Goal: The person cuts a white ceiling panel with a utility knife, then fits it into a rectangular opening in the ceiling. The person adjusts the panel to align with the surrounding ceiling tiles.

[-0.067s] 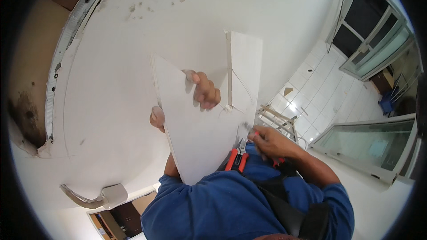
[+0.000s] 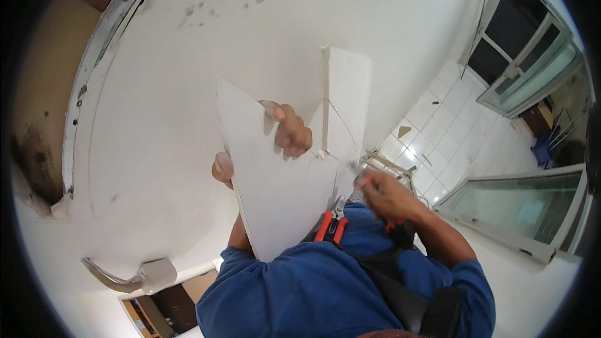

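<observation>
My left hand (image 2: 293, 134) grips a white plasterboard piece (image 2: 269, 194), its fingers curled over the slanted upper edge and its thumb at the left edge. The rest of that hand is behind the board. A narrower upright strip (image 2: 349, 94) rises on the right, with a rough, broken edge and thin lines or torn threads across it. Close to the strip's lower end, my right hand (image 2: 388, 199) is closed around a red-handled tool (image 2: 362, 176). Its greyish tip is blurred, so its kind is unclear. Red-handled pliers (image 2: 332, 225) lie against my blue shirt, below the board.
Behind the board spreads a large white surface with an opening (image 2: 47, 106) at the left. A bracket-like fixture (image 2: 134, 275) sticks out at lower left. To the right are a ladder-like frame (image 2: 394, 169), white floor tiles (image 2: 432, 125), glazed doors (image 2: 519, 213) and a blue object (image 2: 544, 147).
My right hand has moved slightly up and to the right with the red-handled tool. My left hand keeps its grip on the plasterboard, which has barely shifted.
</observation>
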